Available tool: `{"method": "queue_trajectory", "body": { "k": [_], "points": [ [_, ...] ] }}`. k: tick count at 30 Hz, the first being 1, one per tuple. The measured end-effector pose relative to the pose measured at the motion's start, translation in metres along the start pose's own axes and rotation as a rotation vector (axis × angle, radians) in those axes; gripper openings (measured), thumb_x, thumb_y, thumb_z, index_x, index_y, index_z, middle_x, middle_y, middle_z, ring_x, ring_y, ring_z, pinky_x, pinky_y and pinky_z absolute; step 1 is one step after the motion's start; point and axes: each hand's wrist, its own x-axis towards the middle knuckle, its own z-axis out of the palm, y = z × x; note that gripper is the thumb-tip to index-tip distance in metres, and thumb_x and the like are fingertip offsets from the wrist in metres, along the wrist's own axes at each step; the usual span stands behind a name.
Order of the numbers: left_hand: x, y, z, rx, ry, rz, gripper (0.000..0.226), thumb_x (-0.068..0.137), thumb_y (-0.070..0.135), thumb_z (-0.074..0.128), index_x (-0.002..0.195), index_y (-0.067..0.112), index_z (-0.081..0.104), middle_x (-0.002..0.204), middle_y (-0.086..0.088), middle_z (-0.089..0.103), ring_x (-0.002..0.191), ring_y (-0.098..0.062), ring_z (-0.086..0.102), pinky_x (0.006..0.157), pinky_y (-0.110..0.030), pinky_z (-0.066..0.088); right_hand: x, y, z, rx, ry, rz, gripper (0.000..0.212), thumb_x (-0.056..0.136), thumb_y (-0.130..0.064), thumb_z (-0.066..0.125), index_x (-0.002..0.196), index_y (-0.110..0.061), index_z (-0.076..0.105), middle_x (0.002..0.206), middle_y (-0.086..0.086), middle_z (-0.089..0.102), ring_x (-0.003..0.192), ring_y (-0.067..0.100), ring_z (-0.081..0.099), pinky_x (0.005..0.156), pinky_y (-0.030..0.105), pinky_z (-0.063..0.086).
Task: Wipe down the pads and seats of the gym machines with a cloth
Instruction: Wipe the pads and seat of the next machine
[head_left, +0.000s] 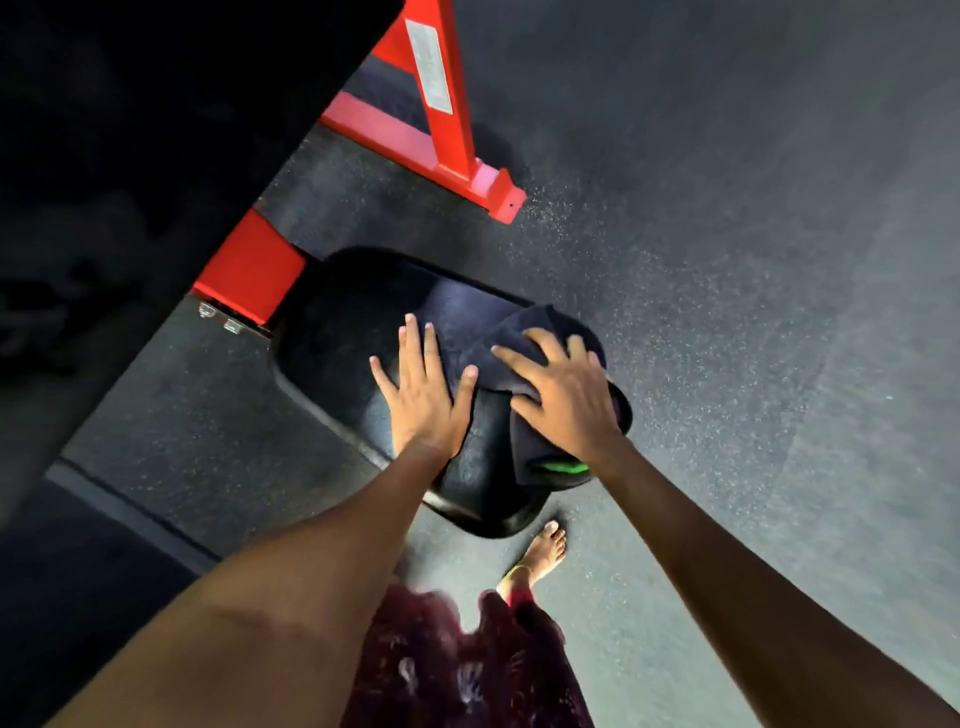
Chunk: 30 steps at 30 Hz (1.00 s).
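One black padded seat (343, 332) fills the middle of the view, and on it lie two hands and one dark cloth (519, 332). The left hand (423, 392) rests flat on the bare pad, fingers straight and spread, holding nothing. The right hand (563, 395) presses down on the cloth with its fingers spread and only slightly bent over the folds; it pins the fabric rather than bunching it. The cloth covers the seat's right part and hangs over the near right edge, where a small green mark (563, 468) shows on it.

The seat's rounded rim is free on the near side and on the right, with speckled grey floor (727, 260) open all around those sides. On its far left corner the seat meets a red frame post (249, 267) with two bolts (221, 318) at its base. A second red frame piece (431, 119), made of slanted bars and bearing one pale label (430, 65), stands on the floor further back, well apart from the seat.

One bare foot (543, 551) stands on the floor just beside the seat's near corner; a dark red patterned garment (457, 665) covers the rest of the leg and is cut off by the lower edge. A large black mass (156, 104) fills the upper left, too dark to make out. The label's print is unreadable.
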Motion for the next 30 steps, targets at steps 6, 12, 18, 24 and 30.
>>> {"method": "queue_trajectory", "body": {
  "k": [6, 12, 18, 24, 30],
  "points": [
    [0.001, 0.002, -0.001, 0.142, -0.084, -0.041, 0.090, 0.082, 0.066, -0.003, 0.152, 0.010, -0.001, 0.160, -0.002, -0.009, 0.146, -0.015, -0.015, 0.114, -0.053, -0.014, 0.043, 0.000, 0.007, 0.036, 0.016, 0.174, 0.057, 0.068, -0.036, 0.077, 0.123, -0.034, 0.062, 0.119, 0.007, 0.060, 0.088, 0.034, 0.054, 0.067, 0.040, 0.043],
    [0.001, 0.002, -0.003, 0.177, -0.085, -0.038, 0.085, 0.083, 0.062, -0.001, 0.150, 0.009, -0.003, 0.159, -0.004, -0.008, 0.143, -0.014, -0.020, 0.114, -0.054, -0.012, 0.098, -0.010, 0.011, 0.068, -0.100, -0.015, 0.051, 0.083, -0.039, 0.064, 0.132, -0.038, 0.052, 0.129, 0.003, 0.052, 0.102, 0.035, 0.049, 0.079, 0.044, 0.041],
    [0.000, -0.001, -0.001, 0.203, -0.102, -0.006, 0.086, 0.080, 0.056, 0.011, 0.151, 0.007, 0.002, 0.160, -0.006, -0.002, 0.145, -0.019, -0.011, 0.115, -0.058, -0.006, 0.143, -0.031, 0.015, 0.142, -0.250, -0.076, 0.052, 0.087, -0.043, 0.058, 0.137, -0.040, 0.045, 0.133, 0.000, 0.047, 0.111, 0.032, 0.045, 0.087, 0.044, 0.041],
    [0.003, -0.001, 0.001, 0.119, -0.025, -0.008, 0.078, 0.091, 0.057, 0.023, 0.149, 0.004, 0.021, 0.158, -0.008, 0.017, 0.146, -0.020, 0.006, 0.114, -0.056, -0.001, 0.076, 0.022, 0.006, 0.215, -0.132, 0.027, 0.054, 0.081, -0.036, 0.068, 0.133, -0.037, 0.053, 0.128, 0.005, 0.053, 0.096, 0.036, 0.051, 0.075, 0.046, 0.051],
    [0.003, -0.003, 0.001, 0.149, -0.033, 0.006, 0.079, 0.089, 0.055, 0.027, 0.147, 0.001, 0.025, 0.156, -0.011, 0.024, 0.144, -0.024, 0.011, 0.111, -0.059, 0.007, 0.128, -0.005, 0.012, 0.271, -0.213, 0.102, 0.053, 0.081, -0.045, 0.067, 0.132, -0.034, 0.055, 0.126, 0.007, 0.054, 0.101, 0.038, 0.052, 0.081, 0.044, 0.046]
  ]
}}
